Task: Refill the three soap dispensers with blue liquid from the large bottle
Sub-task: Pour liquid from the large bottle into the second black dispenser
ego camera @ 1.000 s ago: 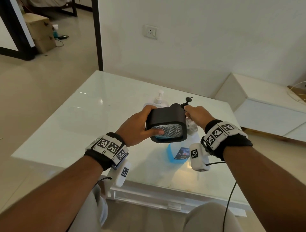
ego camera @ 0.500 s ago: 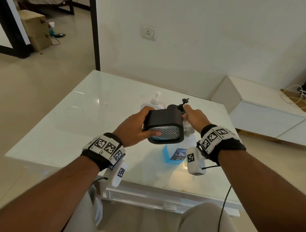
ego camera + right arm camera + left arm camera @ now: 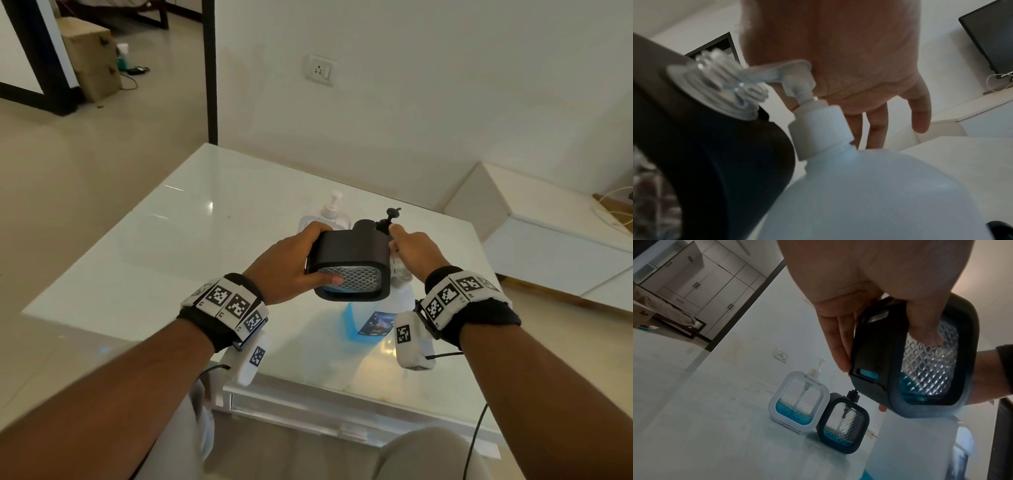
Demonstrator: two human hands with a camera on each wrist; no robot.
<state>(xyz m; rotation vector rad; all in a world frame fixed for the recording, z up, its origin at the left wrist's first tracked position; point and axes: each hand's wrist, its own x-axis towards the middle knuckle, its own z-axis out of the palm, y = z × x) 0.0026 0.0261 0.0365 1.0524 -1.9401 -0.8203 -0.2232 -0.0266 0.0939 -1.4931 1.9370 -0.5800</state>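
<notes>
Black dispenser (image 3: 349, 263) held tilted above table (image 3: 205, 240), open neck at large bottle (image 3: 869, 194) pump spout. Left hand (image 3: 284, 263) grips it, thumb across patterned face. Right hand (image 3: 411, 250) over pump, fingers extended. White dispenser (image 3: 799, 400) and second black dispenser (image 3: 842, 423) stand touching on table.

white glass table (image 3: 191, 219), wall socket (image 3: 319, 70), cardboard boxes (image 3: 89, 56), low white cabinet (image 3: 555, 246)

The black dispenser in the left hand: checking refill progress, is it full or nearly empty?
Partly filled: blue liquid sits only in the lowest part of the held black dispenser, clear patterned glass above.
</notes>
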